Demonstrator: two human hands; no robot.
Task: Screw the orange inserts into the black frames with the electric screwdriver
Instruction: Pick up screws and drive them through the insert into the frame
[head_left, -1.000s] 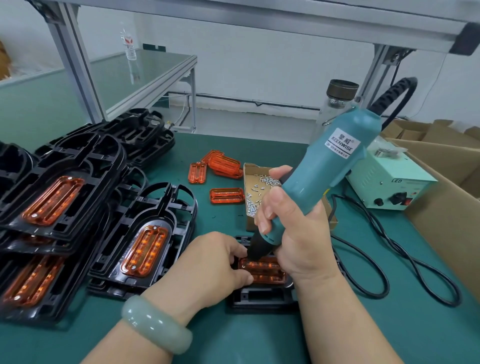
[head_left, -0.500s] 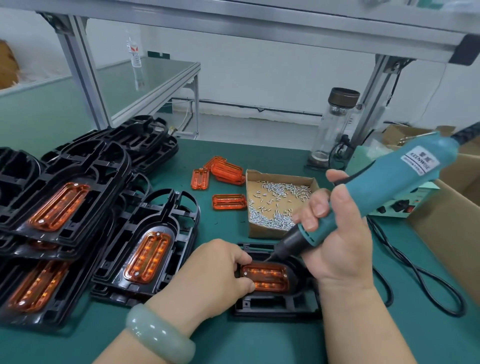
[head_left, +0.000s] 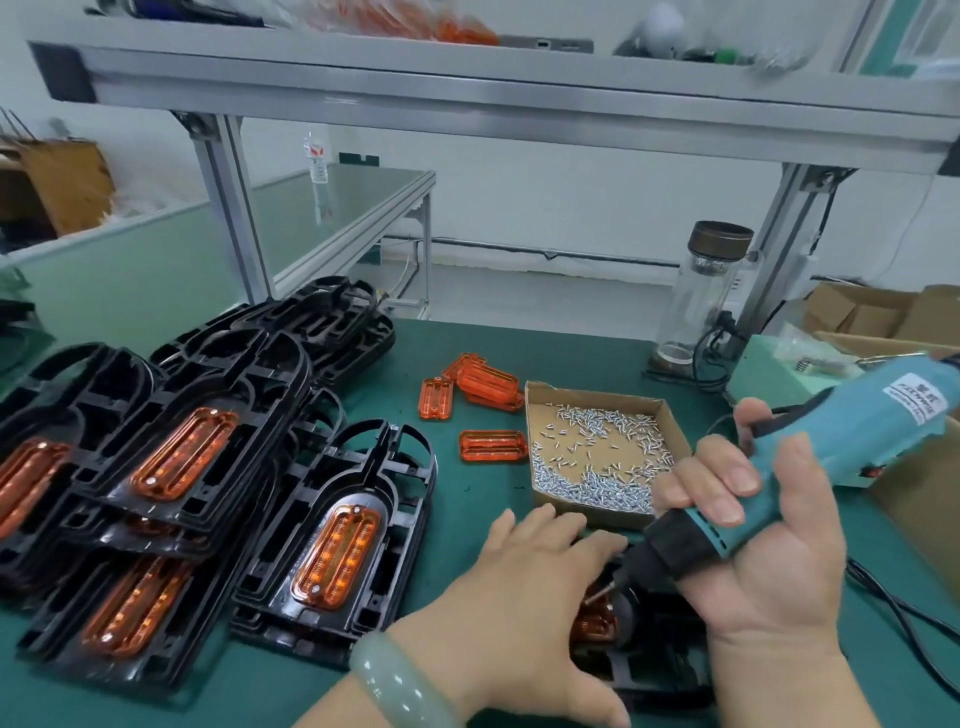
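Now, right hand (head_left: 769, 561) wrapped round electric screwdriver (head_left: 841, 447), bit below-left of grip over orange insert (head_left: 592, 623), left hand (head_left: 519, 587) flat, fingers straight, over black frame (head_left: 654, 670), screw box (head_left: 597, 396) just beyond.

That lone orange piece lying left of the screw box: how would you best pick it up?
I would come from above and pinch the orange insert across its narrow width, on the two long edges. It lies flat with both long edges free, while its right end sits close to the cardboard box.
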